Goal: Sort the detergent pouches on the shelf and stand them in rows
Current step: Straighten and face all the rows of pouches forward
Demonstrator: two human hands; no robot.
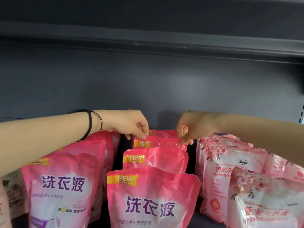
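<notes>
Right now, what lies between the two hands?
In the head view, the top edge of the middle row's third pink pouch lies there; the left hand and right hand each pinch a corner.

My left hand (130, 124) pinched the top left corner of the held pouch (158, 142), third back in the middle row. My right hand (195, 127) pinched its top right corner. The second pouch (156, 160) and front pouch (153, 199) stood upright before it. Left row (65, 186) pink, floral pouches (222, 170) on the right. Black bracelet (89, 124) on my left wrist. Grey shelf panel (148, 89) behind.
</notes>
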